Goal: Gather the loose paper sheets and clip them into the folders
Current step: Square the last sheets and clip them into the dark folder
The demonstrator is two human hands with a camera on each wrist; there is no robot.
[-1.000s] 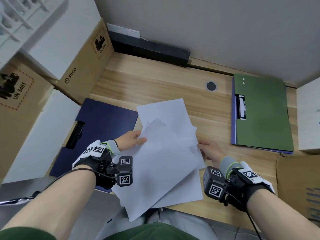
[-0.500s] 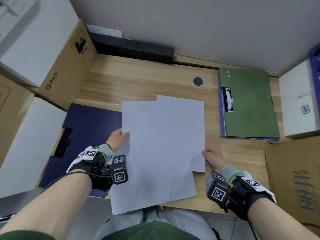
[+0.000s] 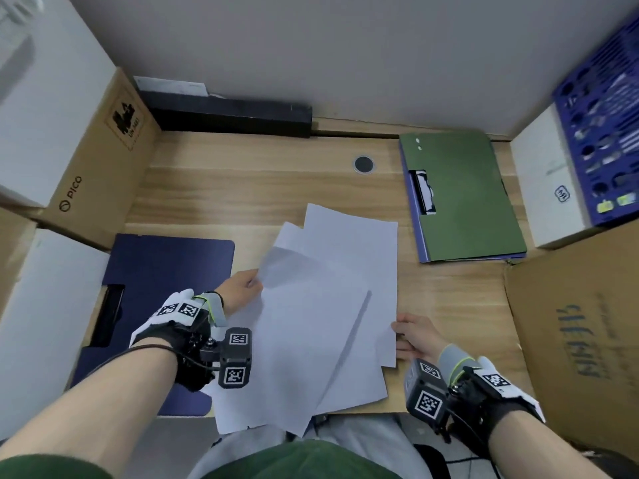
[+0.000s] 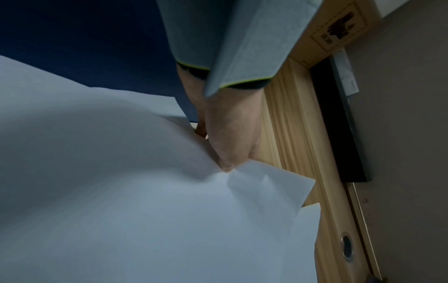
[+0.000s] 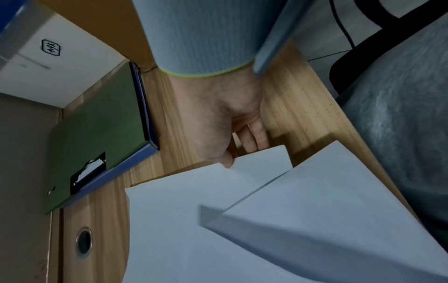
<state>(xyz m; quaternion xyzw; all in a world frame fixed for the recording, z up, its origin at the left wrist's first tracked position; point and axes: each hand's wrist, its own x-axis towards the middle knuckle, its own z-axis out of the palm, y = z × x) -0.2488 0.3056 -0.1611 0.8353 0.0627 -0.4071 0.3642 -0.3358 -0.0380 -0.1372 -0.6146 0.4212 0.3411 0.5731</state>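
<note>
Our left hand (image 3: 242,286) has its fingers (image 4: 227,153) pinched on the far left edge of the paper sheets (image 3: 321,323), lifting and bowing the top one. Our right hand (image 3: 415,335) grips the sheets' right edge, thumb on top and fingers (image 5: 254,137) curled beneath. The sheets lie fanned and uneven at the middle of the wooden bench (image 3: 242,188), their near ends hanging over its front edge. The dark blue folder (image 3: 162,271) lies just left, partly under our left wrist. The green folder (image 3: 463,198) lies closed at the far right, apart from the sheets.
</note>
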